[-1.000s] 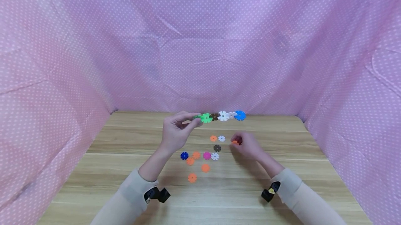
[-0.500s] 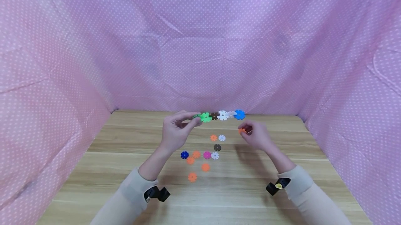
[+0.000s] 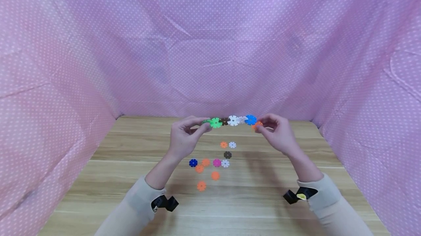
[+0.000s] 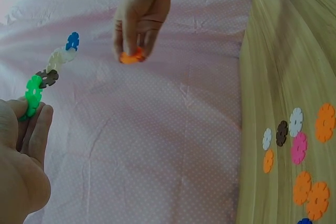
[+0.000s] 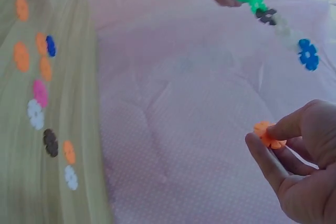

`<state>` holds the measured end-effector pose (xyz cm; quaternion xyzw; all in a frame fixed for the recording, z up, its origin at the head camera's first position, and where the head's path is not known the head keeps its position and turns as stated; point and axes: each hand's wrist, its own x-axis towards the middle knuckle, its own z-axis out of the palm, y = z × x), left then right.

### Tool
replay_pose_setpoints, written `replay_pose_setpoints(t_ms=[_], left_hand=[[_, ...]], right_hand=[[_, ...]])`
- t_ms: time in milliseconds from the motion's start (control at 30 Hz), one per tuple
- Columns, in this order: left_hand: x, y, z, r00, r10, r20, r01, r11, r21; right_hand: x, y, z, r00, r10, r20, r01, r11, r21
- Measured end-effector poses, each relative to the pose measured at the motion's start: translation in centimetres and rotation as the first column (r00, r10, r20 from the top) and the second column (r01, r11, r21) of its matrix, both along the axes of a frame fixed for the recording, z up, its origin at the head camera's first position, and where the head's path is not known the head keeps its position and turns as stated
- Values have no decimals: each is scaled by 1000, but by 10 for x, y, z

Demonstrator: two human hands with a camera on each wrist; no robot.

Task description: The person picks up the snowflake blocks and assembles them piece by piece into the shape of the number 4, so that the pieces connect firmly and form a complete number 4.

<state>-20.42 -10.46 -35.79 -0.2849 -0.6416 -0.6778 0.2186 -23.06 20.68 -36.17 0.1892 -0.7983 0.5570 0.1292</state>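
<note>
My left hand (image 3: 185, 137) pinches the green end of a chain of slotted plastic discs, held up above the table. Along it run a green disc (image 3: 215, 122), a brown disc (image 4: 48, 78), pale discs (image 3: 233, 120) and, at the free end, a blue disc (image 5: 308, 54). My right hand (image 3: 277, 133) pinches a loose orange disc (image 5: 269, 135) between thumb and fingers. In the head view the orange disc overlaps the blue one, but both wrist views show a gap between them. The gripped part of the green end is partly hidden by my left fingers.
On the wooden table (image 3: 131, 177) below lie several loose discs: a dark blue disc (image 3: 193, 163), a pink disc (image 3: 217, 163), a dark brown disc (image 3: 227, 155), white discs (image 3: 232, 144) and orange discs (image 3: 201, 186). Pink dotted cloth (image 3: 210, 75) surrounds the table's back and sides.
My right hand has risen from near the table, moving right and up with the orange disc towards the blue end of the chain. My left hand stays almost still.
</note>
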Motion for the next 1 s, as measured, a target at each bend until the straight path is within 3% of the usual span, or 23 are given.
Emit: replay_pose_setpoints(t_ms=[200,400,1000], left_hand=[[-4,-2,-1,1000,12,3,-12,1000,-5],[-5,-4,-1,1000,5,10,-5,1000,-19],[-9,-8,-1,1000,-20,21,21,998,-53]], right_hand=[[10,-3,18,996,70,-49,-79,972,-221],[18,-7,26,992,95,-88,-118,940,-319],[23,-16,30,985,120,-126,-152,947,-282]])
